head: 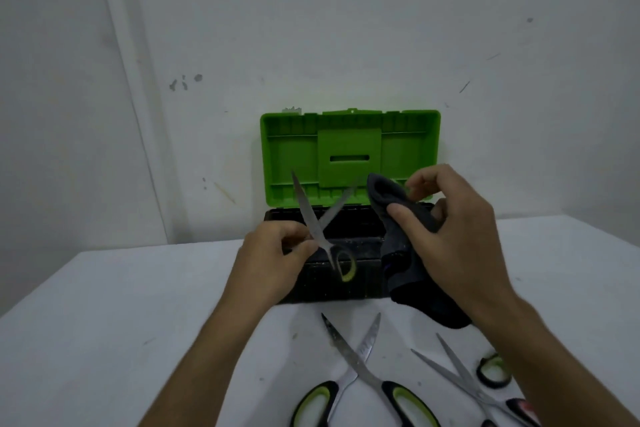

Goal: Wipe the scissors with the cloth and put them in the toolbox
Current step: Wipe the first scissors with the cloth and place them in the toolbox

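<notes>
White table [104,322], black toolbox [332,284] with green lid [349,152] up. Right hand [450,236] clutches dark grey cloth [401,253]. Left hand [273,260] pinches open scissors [317,225] above the toolbox, blades blurred, probably crossed. Two more scissors [360,367] lie on the table near the person.

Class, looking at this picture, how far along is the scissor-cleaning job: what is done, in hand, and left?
Done: the toolbox stands open, its green lid up; whether any scissors are inside cannot be seen. In hand: the left hand holds open scissors over the box, and the right hand holds the dark cloth beside the blades. Left: two more pairs lie on the table.
</notes>
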{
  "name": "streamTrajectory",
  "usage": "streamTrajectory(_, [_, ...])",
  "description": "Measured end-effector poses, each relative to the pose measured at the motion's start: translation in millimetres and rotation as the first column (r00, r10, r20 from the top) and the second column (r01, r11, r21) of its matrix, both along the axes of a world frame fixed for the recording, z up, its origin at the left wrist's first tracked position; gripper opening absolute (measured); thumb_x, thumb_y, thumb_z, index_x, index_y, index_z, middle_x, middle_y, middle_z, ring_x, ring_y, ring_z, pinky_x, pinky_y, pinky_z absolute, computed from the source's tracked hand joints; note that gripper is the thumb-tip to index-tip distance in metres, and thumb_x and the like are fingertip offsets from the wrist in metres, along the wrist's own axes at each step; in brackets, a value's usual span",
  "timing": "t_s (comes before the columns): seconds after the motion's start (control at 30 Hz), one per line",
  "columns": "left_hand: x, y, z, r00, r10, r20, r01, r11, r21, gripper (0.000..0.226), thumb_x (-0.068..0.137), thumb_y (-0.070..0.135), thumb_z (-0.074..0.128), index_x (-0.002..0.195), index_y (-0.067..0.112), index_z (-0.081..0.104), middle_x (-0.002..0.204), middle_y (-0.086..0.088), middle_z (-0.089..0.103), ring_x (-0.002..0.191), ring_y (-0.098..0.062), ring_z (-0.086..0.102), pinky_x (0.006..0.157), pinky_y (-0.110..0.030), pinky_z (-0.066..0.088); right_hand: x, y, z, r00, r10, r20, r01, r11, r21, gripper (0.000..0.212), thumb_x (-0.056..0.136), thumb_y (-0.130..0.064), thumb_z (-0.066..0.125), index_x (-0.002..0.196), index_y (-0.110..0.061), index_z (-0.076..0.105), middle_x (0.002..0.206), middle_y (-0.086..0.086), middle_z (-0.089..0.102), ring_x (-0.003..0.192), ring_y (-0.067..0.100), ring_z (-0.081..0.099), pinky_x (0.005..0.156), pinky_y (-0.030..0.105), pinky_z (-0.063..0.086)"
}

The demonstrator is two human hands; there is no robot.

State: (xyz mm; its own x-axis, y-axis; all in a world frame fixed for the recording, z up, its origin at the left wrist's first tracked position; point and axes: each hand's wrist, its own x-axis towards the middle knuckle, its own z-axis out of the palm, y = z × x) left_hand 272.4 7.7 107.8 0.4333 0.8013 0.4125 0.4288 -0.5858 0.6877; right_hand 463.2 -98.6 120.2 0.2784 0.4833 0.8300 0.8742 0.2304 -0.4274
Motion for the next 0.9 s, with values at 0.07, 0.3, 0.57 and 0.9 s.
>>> streamTrajectory(0.07, [3, 1, -2, 0.996, -0.047, 0.079, 0.056, 0.992, -0.116, 0.029, 0.094, 0.027, 0.059, 0.067, 0.017, 0.062, 0.047, 0.014, 0.048, 0.046, 0.000, 0.044, 0.053, -0.021, 0.033, -4, 3, -4, 0.999, 0.025, -0.021, -0.025, 1.000, -0.013, 0.023, 0.084, -0.020, 0.076, 0.096, -0.020, 0.056, 0.091, -0.007, 0.059, 0.063, -0.003, 0.048, 0.060, 0.008, 0.036])
streamTrajectory(0.3, [9, -7, 3, 0.862, -0.153, 0.484, 0.393, 0.804, -0.446, 0.029, 0.100, 0.028, 0.049, 0.084, 0.016, 0.070, 0.079, 0.000, 0.073, 0.079, -0.017, 0.069, 0.080, -0.035, 0.055, -14, 11, -14, 0.964, 0.141, -0.226, -0.154, 0.987, -0.043, 0.024, 0.083, -0.023, 0.076, 0.095, -0.026, 0.056, 0.084, -0.009, 0.060, 0.067, 0.015, 0.057, 0.055, 0.021, 0.047])
streamTrajectory(0.57, [11, -8, 5, 0.651, 0.058, 0.757, 0.545, 0.659, -0.519, 0.026, 0.105, 0.028, 0.036, 0.093, 0.009, 0.048, 0.074, -0.008, 0.064, 0.066, -0.026, 0.067, 0.068, -0.038, 0.054, -27, 19, -26, 0.869, 0.229, -0.439, -0.278, 0.959, -0.049, 0.020, 0.086, -0.027, 0.074, 0.096, -0.028, 0.056, 0.086, -0.006, 0.062, 0.069, 0.032, 0.062, 0.064, 0.049, 0.057])
streamTrajectory(0.9, [-83, 20, 6, 0.848, 0.112, 0.518, 0.135, 0.899, -0.416, 0.028, 0.098, 0.026, 0.053, 0.081, 0.007, 0.066, 0.076, -0.011, 0.073, 0.067, -0.022, 0.072, 0.055, -0.025, 0.053, -107, 85, -49, 0.896, 0.175, -0.408, -0.392, 0.744, -0.541, 0.025, 0.080, -0.031, 0.079, 0.093, -0.023, 0.059, 0.084, -0.003, 0.069, 0.077, 0.011, 0.065, 0.068, 0.023, 0.051])
